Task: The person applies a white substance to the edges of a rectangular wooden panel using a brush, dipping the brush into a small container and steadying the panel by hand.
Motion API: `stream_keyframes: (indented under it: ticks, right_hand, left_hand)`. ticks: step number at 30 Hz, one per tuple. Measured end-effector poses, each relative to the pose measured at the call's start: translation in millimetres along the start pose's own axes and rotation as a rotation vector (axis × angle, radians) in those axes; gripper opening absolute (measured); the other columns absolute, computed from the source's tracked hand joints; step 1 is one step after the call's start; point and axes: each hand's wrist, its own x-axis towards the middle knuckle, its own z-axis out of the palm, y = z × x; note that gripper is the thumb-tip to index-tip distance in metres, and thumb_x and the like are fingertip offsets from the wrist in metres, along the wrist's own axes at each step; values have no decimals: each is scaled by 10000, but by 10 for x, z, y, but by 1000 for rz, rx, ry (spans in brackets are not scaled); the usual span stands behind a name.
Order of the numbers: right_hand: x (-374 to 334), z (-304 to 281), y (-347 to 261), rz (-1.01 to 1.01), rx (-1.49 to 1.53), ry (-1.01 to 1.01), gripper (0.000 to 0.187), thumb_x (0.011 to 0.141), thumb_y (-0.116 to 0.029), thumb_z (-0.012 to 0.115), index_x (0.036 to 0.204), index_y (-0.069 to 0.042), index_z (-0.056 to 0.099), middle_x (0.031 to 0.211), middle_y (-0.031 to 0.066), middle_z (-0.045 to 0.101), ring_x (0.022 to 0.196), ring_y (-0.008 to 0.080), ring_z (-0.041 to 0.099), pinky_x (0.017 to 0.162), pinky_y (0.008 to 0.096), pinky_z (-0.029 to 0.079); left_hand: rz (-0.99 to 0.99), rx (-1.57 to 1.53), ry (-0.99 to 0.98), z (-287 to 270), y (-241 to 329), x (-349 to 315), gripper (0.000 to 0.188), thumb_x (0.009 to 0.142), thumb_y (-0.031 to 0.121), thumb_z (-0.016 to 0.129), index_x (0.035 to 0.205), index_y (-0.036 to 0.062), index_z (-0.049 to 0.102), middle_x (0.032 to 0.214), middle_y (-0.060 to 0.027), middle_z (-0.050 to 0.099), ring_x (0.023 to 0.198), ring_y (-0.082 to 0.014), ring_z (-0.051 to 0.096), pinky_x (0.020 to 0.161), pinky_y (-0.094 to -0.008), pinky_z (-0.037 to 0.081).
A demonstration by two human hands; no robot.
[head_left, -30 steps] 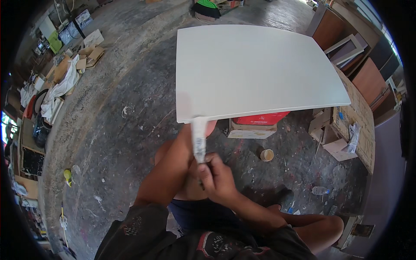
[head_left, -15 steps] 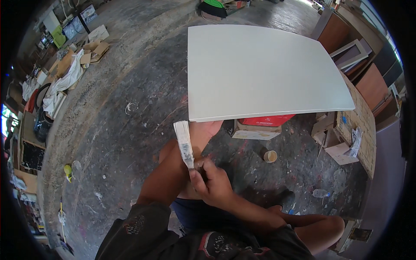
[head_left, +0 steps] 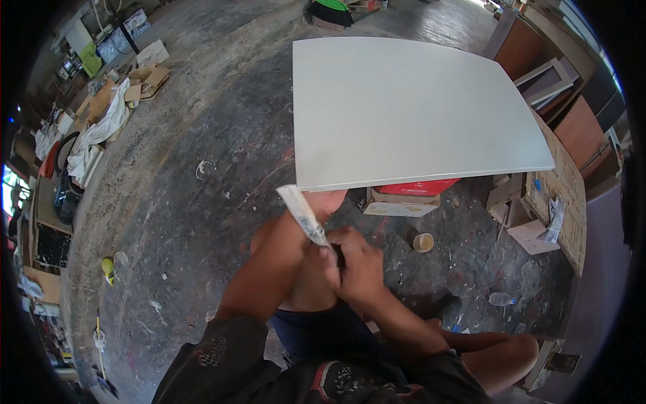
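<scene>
A paintbrush (head_left: 304, 214) with pale, paint-caked bristles is held in my right hand (head_left: 358, 268), its fingers closed round the handle. The brush tilts up and left, its tip close to the near left corner of a large white panel (head_left: 420, 111). My left hand (head_left: 328, 201) reaches under that corner; its fingers are hidden beneath the panel. My left forearm passes behind the brush as seen from above. Below the panel sits a box (head_left: 402, 205) with a red item (head_left: 420, 187) on top.
A small cup (head_left: 422, 242) of pale liquid and a clear plastic bottle (head_left: 500, 299) are on the stained floor. At the right lean boards and a frame (head_left: 548, 82), beside a cardboard box (head_left: 533, 237). Cardboard and cloth (head_left: 101, 124) lie along the left.
My right hand has moved right and slightly up, and the brush has turned so its bristles lean further left. The panel and my left hand have barely shifted.
</scene>
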Motion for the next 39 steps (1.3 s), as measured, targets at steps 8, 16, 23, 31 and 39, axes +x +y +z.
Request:
stream_keyframes:
  ticks: [8,16,23,31,39]
  right_hand:
    - [-227,-112,433,153,97,287,178,968,-143,706,1102,-71,615,938,151,707,739,369,720,629,444,558]
    - [-96,204,123,13,26,-27,178,962,-169,720,1095,-90,631,929,116,711,736,324,736,632,427,582]
    - [-4,44,183,-94,-120,33,207,906,-134,743,1078,-108,630,965,79,708,777,316,740,609,419,586]
    - [-231,-340,797,123,-32,416,195,885,-119,734,1043,-68,631,901,127,666,655,323,664,576,409,543]
    - [-53,-290,365,-75,-39,223,126,948,-109,687,995,-44,590,873,147,663,705,313,682,614,390,545]
  left_hand:
    - [-103,65,272,558,135,25,416,1075,401,566,1359,101,614,1247,-60,681,1126,-222,683,972,-435,587]
    - [-4,-67,87,104,53,30,360,1050,363,637,1290,97,673,1202,-52,712,1096,-207,694,952,-417,584]
    - [-27,-95,-51,3,61,31,363,1043,364,642,1292,102,677,1214,-52,713,1114,-214,689,972,-411,572]
    - [-26,64,71,464,139,4,423,1045,374,627,1359,92,638,1269,-78,703,1208,-255,660,1064,-459,539]
    - [-129,-155,-14,-54,110,50,441,1044,423,627,1355,111,653,1319,-74,700,1255,-267,649,1096,-467,529]
